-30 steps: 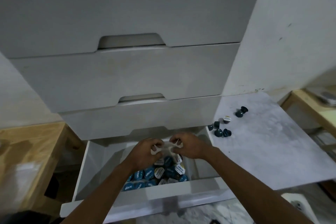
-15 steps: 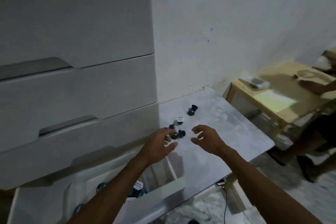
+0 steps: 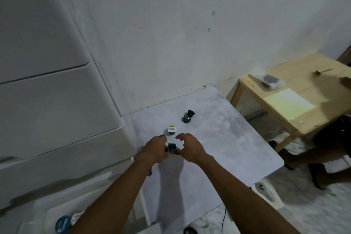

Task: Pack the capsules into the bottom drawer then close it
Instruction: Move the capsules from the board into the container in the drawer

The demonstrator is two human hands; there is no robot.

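Note:
Several dark blue capsules lie on the low marbled table (image 3: 218,138). One capsule with a white lid (image 3: 171,130) stands just beyond my hands, and two dark capsules (image 3: 188,116) lie farther back. My left hand (image 3: 155,149) is curled over a capsule (image 3: 163,135) near the table's left edge. Another dark capsule (image 3: 172,147) lies between my hands. My right hand (image 3: 188,149) hovers beside it with its fingers spread, holding nothing. The open bottom drawer (image 3: 38,205) is at lower left, with a blue capsule (image 3: 63,223) showing inside; my left forearm hides most of it.
White closed drawers (image 3: 57,110) stand above the open one at left. A wooden table (image 3: 296,97) with a dark packet stands at right, and another person's legs (image 3: 326,157) are beside it. A white device (image 3: 266,192) and a cable lie on the floor.
My view swung right, from the drawer to the marbled table. Both hands left the drawer and reached the capsule cluster; my left hand closed over a capsule and my right came in beside it.

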